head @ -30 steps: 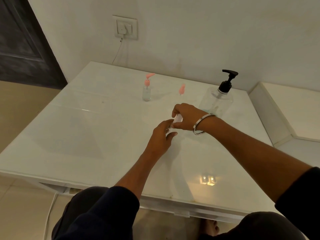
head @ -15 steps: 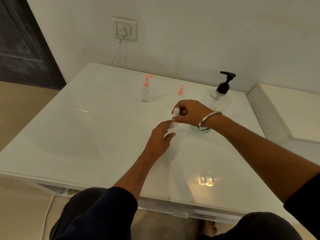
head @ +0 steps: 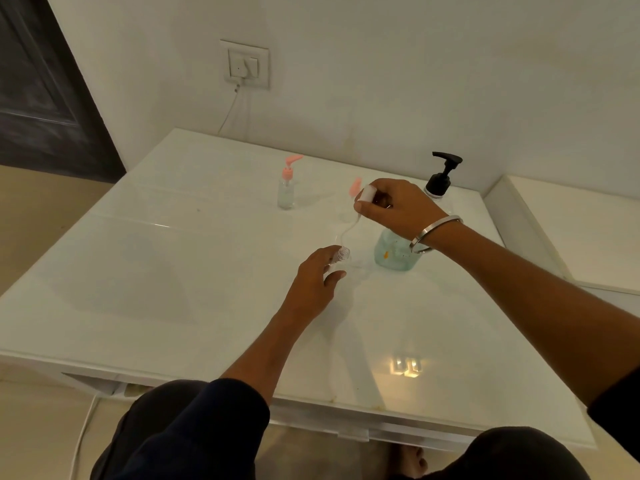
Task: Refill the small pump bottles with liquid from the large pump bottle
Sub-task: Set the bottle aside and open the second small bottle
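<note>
At a white desk (head: 173,289), the left hand (head: 317,282) grips a small clear bottle (head: 341,258) with its neck uncovered, while the right hand (head: 398,209) pinches a white pump cap (head: 366,195) lifted clear, its tube (head: 349,230) trailing toward the neck. The large pump bottle (head: 398,252) stands at 3 o'clock of the small one; a pink-capped bottle (head: 286,188) stands at 11 o'clock.
</note>
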